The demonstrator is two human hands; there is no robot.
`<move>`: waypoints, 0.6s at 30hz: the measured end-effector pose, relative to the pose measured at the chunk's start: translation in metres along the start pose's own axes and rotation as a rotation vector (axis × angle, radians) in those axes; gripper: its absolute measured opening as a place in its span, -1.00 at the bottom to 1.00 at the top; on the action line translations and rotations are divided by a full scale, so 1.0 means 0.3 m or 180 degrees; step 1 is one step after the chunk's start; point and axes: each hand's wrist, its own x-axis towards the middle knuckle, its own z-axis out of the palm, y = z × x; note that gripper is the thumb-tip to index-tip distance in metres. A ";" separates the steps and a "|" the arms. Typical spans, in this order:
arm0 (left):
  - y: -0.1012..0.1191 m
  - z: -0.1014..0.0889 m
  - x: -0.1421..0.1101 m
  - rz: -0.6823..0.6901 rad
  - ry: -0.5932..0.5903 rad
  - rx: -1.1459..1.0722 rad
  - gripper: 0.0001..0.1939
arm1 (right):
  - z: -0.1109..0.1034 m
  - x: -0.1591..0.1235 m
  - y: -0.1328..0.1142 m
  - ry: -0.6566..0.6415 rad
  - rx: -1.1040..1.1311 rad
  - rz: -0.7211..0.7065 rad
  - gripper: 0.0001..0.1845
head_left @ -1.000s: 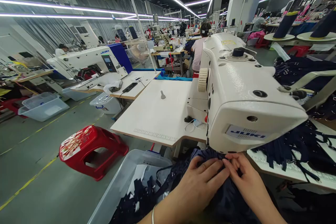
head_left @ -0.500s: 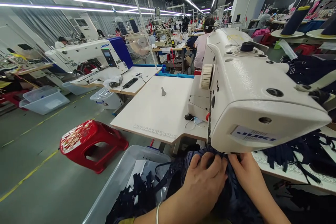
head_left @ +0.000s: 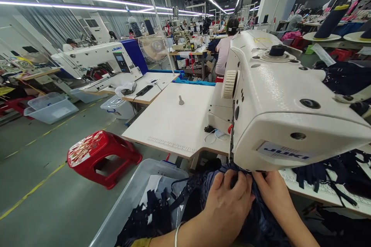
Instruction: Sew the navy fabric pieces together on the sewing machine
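A white JUKI sewing machine (head_left: 278, 88) fills the right half, its head end close in front of me. Under that end, dark navy fabric (head_left: 214, 181) lies gathered and bunched. My left hand (head_left: 228, 200), a bangle on its wrist, is closed on the fabric with fingers bent. Beside it my right hand (head_left: 269, 185) grips the same fabric, its fingertips partly hidden below the machine head. The needle area is out of sight behind the machine head. Navy strips run from the fabric to a clear plastic bin (head_left: 124, 193) at lower left.
A red stool (head_left: 101, 158) stands on the floor at left. The white table (head_left: 165, 123) carries a small grey metal piece (head_left: 181, 100). More navy strips (head_left: 324, 173) lie at right. Another JUKI machine (head_left: 98, 61) and a seated person (head_left: 223, 50) are farther off.
The view has shifted slightly, so the machine head appears a little farther right. Both hands keep their hold on the fabric, with the left fingers slightly shifted.
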 end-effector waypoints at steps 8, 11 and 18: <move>-0.014 0.032 0.015 -0.0045 0.0784 -0.0067 -0.68 | 0.014 -0.001 -0.012 0.0157 0.0508 -0.0110 -0.76; -0.046 0.056 0.013 0.0160 0.1042 -0.0113 -0.62 | -0.011 0.003 -0.031 0.0220 0.0508 -0.0241 -0.75; -0.119 0.073 0.010 0.0836 0.0752 0.0290 -0.69 | -0.152 -0.023 0.058 -0.0296 0.0354 -0.0595 -0.75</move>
